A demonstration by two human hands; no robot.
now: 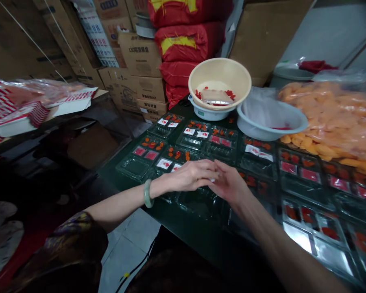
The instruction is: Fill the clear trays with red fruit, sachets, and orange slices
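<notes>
My left hand point(190, 176), a pale green bangle point(147, 193) on its wrist, meets my right hand point(227, 179) above the middle of the table. The fingers of both are closed together. A bit of something small and white point(212, 180) shows between them; its kind is hidden. Around and under the hands lie clear plastic trays point(136, 167) with compartments. Orange-red pieces point(177, 154) fill their small far compartments. Flat white packets with red marks point(164, 163) lie in some trays, pinkish-red packets point(151, 155) in others.
A cream basin point(219, 67) with red bits and a packet stands at the back, stacked on a white basin. Right of it are a pale blue basin point(273, 130) and a big bag of orange pieces point(332, 118). Cardboard boxes point(143, 57) and red bales point(187, 40) rise behind.
</notes>
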